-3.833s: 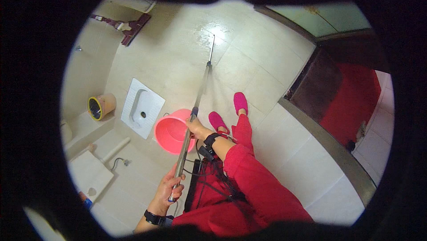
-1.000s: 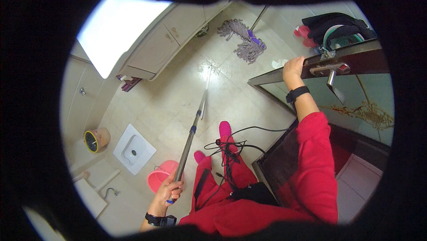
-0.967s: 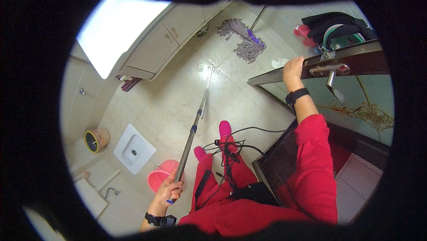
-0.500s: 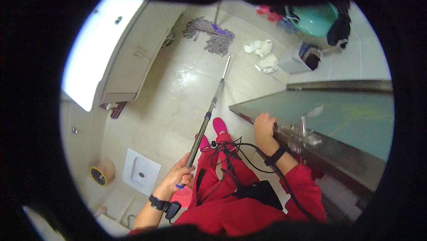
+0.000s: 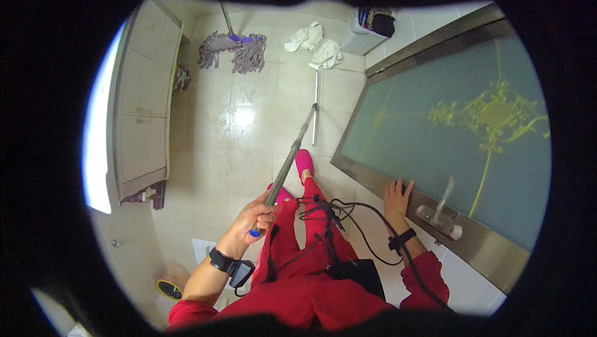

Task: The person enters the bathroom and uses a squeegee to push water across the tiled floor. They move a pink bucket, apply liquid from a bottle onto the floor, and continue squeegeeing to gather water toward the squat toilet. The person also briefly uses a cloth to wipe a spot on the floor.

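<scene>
My left hand (image 5: 252, 217) is wrapped round the upper end of a long-handled floor squeegee (image 5: 291, 156), whose grey pole ends in a blue cap just below the fist. The pole slants away to the floor, where its thin, pale bar lies lengthwise beyond my pink slippers. Flat against the brown metal frame of a frosted glass door (image 5: 398, 119) rests my right hand (image 5: 396, 199), its fingers apart. The silver door handle (image 5: 440, 221) is just right of these fingers. Dark straps circle both wrists, and black cables (image 5: 336, 209) hang across my red trousers.
A grey string mop (image 5: 249, 57) stands at the back, left of crumpled white cloths (image 5: 317, 45). A white bin (image 5: 364, 35) with dark items is at the far right. Along the left runs a cabinet (image 5: 146, 101); a tape roll (image 5: 169, 288) lies lower left. The floor shines wetly.
My right hand has gone from curling round the door's edge to lying flat on its frame. The door has swung, showing more of its glass. The squeegee's bar has turned; the view has shifted.
</scene>
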Demonstrator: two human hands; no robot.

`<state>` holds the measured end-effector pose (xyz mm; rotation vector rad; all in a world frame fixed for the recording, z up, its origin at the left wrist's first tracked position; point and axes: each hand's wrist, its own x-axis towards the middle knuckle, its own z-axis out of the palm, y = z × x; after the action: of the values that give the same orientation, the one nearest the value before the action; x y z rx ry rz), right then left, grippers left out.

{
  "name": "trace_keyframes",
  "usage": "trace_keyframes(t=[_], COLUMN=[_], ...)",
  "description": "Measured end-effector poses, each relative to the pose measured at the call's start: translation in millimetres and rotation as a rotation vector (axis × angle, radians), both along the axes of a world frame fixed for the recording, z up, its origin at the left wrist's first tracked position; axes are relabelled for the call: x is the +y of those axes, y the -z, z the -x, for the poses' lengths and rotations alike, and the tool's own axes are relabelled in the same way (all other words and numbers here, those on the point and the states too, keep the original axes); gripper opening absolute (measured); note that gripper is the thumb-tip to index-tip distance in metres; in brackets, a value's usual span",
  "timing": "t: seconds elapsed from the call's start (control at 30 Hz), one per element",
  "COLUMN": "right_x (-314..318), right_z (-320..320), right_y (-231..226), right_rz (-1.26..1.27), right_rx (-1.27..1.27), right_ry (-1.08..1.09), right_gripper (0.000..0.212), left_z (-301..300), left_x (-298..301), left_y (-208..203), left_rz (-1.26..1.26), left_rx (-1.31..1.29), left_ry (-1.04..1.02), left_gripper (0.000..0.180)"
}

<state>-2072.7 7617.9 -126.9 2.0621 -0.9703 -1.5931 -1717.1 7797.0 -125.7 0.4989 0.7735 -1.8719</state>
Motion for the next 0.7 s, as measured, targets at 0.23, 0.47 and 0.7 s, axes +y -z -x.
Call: trace_keyframes(t=[0.23, 0.47, 0.7], right_x=[-1, -39, -166], right_z=[68, 50, -19], right_y=[-13, -4, 22], right_rz=[-0.014, -0.011, -0.111], right_rx=[0.055, -0.1, -0.756], right_ry=[0.004, 0.378, 0.741], right_gripper=[0.054, 0.046, 0.057], left_z=[-3, -42, -106], left_x=[-9, -6, -67], left_y=[-8, -34, -62], left_rz=[-0.03, -0.062, 0.207], left_rx=[0.035, -0.208, -0.667], left_ry=[-0.028, 0.058, 0.064], left_gripper=[0.052, 0.056, 0.048])
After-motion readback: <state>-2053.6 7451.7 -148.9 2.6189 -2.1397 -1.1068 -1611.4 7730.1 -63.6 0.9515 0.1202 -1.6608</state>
